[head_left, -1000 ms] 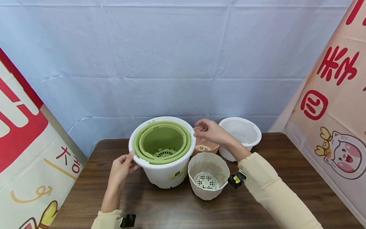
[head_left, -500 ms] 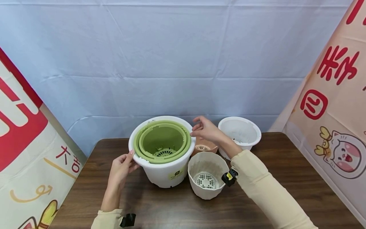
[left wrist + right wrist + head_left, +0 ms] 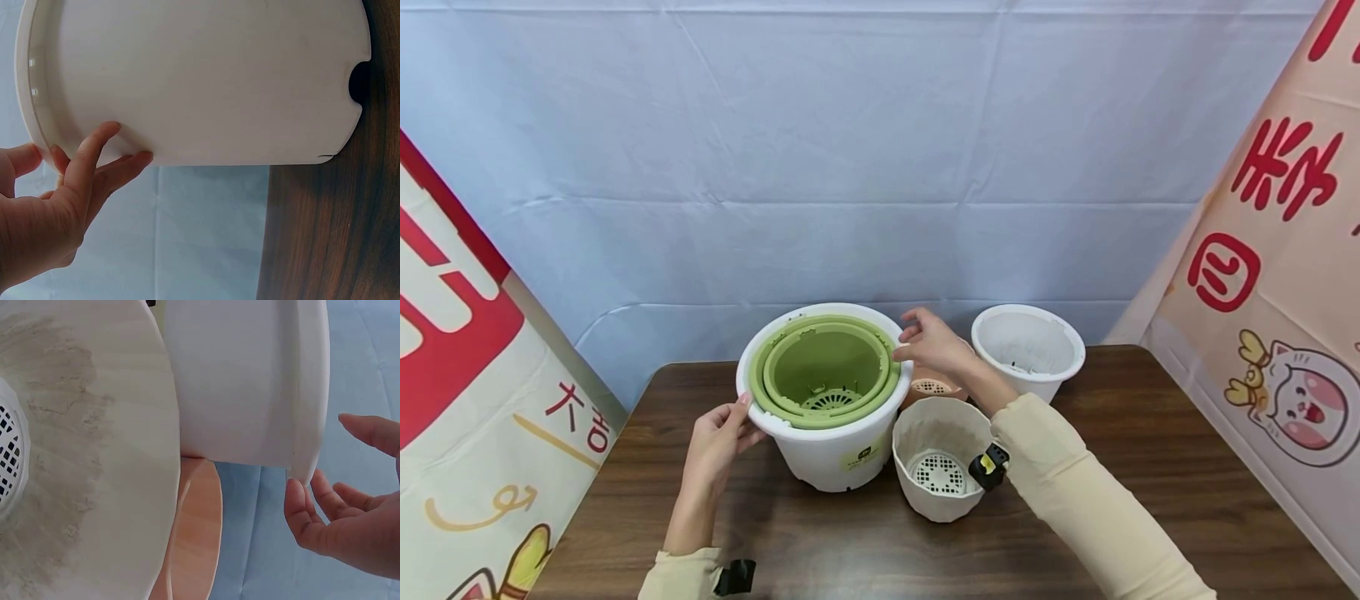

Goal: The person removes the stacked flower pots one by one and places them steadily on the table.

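A large white plastic flowerpot (image 3: 820, 462) stands on the table with two green pots (image 3: 831, 358) nested inside it. At its left side my left hand (image 3: 717, 437) grips the rim, thumb on top and fingers against the outer wall. In the left wrist view the fingers of this left hand (image 3: 65, 215) rest on the smooth white side. My right hand (image 3: 928, 343) is at the right rim. The right wrist view shows the right hand (image 3: 353, 528) with lower fingertips touching beneath the rim, while the thumb stands apart from it.
A beige faceted pot (image 3: 943, 504) with a perforated base stands right of the white pot. Behind it is an orange pot (image 3: 936, 390), partly hidden by my right arm. Another white pot (image 3: 1030, 342) stands at the back right. A pale blue cloth (image 3: 850, 167) hangs behind the table (image 3: 880, 558).
My right hand has shifted left, from above the orange pot to the white pot's right rim. My left hand has stayed on the left rim.
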`<state>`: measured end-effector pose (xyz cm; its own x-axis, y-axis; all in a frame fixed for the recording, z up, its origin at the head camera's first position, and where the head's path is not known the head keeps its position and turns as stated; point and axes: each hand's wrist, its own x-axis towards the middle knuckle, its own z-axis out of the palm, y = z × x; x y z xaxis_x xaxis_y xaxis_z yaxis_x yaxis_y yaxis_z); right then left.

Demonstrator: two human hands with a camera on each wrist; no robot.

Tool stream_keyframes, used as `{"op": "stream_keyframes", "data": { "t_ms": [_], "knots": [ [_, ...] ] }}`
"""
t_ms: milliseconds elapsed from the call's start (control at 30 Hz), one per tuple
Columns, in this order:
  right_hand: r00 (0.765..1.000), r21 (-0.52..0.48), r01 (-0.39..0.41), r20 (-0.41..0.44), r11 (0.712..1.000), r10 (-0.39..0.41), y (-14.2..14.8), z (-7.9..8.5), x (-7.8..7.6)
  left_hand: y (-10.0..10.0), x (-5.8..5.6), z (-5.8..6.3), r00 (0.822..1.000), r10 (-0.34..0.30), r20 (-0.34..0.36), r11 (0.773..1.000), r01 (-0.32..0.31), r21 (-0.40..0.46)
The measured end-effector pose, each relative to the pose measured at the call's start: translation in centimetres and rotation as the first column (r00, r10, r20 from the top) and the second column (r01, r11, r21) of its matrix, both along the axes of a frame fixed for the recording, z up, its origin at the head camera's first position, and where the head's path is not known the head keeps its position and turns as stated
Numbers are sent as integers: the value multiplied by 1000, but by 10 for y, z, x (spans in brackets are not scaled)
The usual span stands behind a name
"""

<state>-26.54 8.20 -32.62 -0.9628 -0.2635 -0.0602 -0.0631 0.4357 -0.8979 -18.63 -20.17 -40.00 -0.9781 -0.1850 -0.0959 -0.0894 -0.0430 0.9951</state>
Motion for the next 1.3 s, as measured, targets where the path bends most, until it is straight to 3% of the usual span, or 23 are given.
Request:
{"op": "stream_keyframes", "data": {
  "t_ms": [267,767,1000,1300],
  "knots": [
    [998,157,59,11,986,-62,-8,1,0,0,0,0,1000,8,7,1000,-8,-4],
    [993,142,107,-63,984,-99,-21,-11,0,0,0,0,1000,6,6,1000,-6,-3],
    [981,202,164,-136,966,-138,-26,-17,1,-1,0,-1,1000,6,9,1000,-6,-3],
    [977,272,190,-151,943,-154,-30,-16,1,0,-1,0,1000,3,8,1000,-3,9]
  ]
}}
